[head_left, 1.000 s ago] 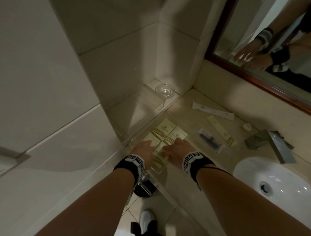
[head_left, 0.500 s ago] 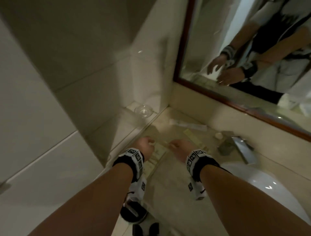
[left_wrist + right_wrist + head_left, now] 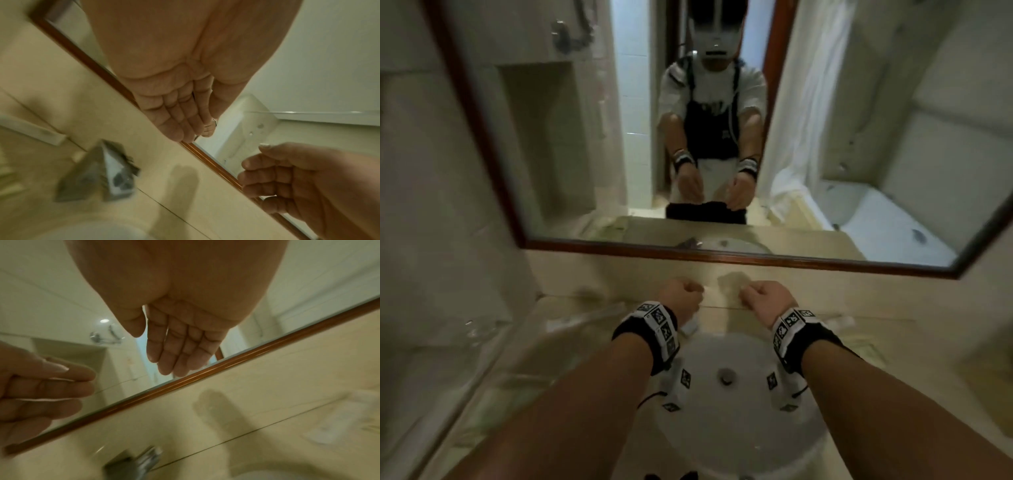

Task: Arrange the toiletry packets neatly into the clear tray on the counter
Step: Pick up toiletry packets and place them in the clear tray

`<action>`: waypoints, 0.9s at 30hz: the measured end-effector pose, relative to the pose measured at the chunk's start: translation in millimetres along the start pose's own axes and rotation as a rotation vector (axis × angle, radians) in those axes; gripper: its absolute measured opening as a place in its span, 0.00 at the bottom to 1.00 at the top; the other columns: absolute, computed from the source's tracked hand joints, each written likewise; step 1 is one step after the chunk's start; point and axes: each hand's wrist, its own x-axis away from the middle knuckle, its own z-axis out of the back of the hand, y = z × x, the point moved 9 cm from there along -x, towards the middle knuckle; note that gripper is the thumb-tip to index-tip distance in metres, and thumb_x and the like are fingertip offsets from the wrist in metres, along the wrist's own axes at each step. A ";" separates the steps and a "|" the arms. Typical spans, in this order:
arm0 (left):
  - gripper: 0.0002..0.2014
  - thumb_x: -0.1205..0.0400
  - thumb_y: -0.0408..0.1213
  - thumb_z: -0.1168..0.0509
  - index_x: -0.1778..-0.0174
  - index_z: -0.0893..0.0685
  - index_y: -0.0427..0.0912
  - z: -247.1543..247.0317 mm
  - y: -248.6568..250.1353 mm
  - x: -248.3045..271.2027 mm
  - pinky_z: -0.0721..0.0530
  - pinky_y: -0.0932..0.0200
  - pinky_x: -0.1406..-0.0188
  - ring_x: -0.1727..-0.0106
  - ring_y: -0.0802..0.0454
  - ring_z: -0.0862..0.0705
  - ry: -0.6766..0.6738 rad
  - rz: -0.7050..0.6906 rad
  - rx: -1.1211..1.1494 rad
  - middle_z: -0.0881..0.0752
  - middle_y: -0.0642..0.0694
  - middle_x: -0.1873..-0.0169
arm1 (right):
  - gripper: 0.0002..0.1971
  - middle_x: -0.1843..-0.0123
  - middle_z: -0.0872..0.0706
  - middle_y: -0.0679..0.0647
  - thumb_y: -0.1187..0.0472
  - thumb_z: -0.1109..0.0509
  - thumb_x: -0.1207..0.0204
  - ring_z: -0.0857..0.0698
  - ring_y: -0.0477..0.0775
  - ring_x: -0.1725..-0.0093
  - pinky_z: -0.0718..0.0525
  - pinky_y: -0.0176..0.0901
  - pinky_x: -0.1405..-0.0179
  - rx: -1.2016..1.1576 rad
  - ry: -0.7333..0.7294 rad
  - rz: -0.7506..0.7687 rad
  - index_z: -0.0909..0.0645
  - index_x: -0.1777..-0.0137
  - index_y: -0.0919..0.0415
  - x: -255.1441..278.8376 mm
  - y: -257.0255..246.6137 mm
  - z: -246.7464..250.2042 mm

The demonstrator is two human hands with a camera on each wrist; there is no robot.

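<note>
My left hand (image 3: pixel 683 296) and right hand (image 3: pixel 762 296) hover side by side above the sink, below the mirror. Both hold nothing. In the left wrist view the left hand's fingers (image 3: pixel 180 123) hang relaxed; in the right wrist view the right hand's fingers (image 3: pixel 174 356) do the same. The clear tray (image 3: pixel 565 325) shows only as a blurred smear on the counter to the left of my left arm; I cannot make out the packets in it. A pale packet (image 3: pixel 329 431) lies blurred on the counter to the right, and another packet (image 3: pixel 30 128) lies near the wall.
The white sink (image 3: pixel 722 431) lies under my wrists, and the metal faucet (image 3: pixel 102 175) stands behind it. A wood-framed mirror (image 3: pixel 722 255) fills the wall ahead and reflects a person and a bathtub. A tiled wall closes the left side.
Both hands left the packets in the tray and rose, empty, over the sink. The head view swung right from the tray corner to the sink and mirror.
</note>
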 end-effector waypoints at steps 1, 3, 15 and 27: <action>0.05 0.19 0.33 0.33 0.50 0.13 0.41 -27.6 13.7 -2.3 0.12 0.50 0.53 0.57 0.46 0.13 -0.024 -0.012 -0.004 0.11 0.42 0.58 | 0.18 0.61 0.08 0.54 0.45 0.36 0.24 0.12 0.58 0.56 0.13 0.51 0.48 -0.024 0.031 -0.039 0.11 0.62 0.56 4.0 27.0 24.4; 0.07 0.20 0.32 0.33 0.49 0.12 0.41 -81.8 38.5 -5.0 0.10 0.50 0.56 0.59 0.46 0.12 -0.066 -0.036 -0.013 0.10 0.41 0.59 | 0.17 0.63 0.08 0.52 0.46 0.36 0.26 0.11 0.57 0.57 0.12 0.53 0.48 -0.069 0.099 -0.111 0.11 0.65 0.55 14.6 81.7 70.4; 0.05 0.18 0.35 0.33 0.58 0.14 0.40 -379.5 79.7 2.8 0.14 0.51 0.58 0.61 0.45 0.16 -0.335 0.051 -0.102 0.14 0.40 0.60 | 0.19 0.64 0.08 0.54 0.45 0.37 0.28 0.10 0.62 0.58 0.11 0.58 0.51 -0.275 0.255 -0.442 0.11 0.65 0.58 84.3 384.2 208.4; 0.03 0.15 0.33 0.36 0.50 0.17 0.40 -456.4 3.4 -8.4 0.12 0.45 0.44 0.52 0.42 0.14 -0.354 0.392 -0.111 0.15 0.39 0.54 | 0.13 0.61 0.14 0.58 0.55 0.35 0.16 0.18 0.56 0.65 0.21 0.49 0.63 -0.576 -0.012 -0.763 0.18 0.58 0.63 95.5 478.8 108.6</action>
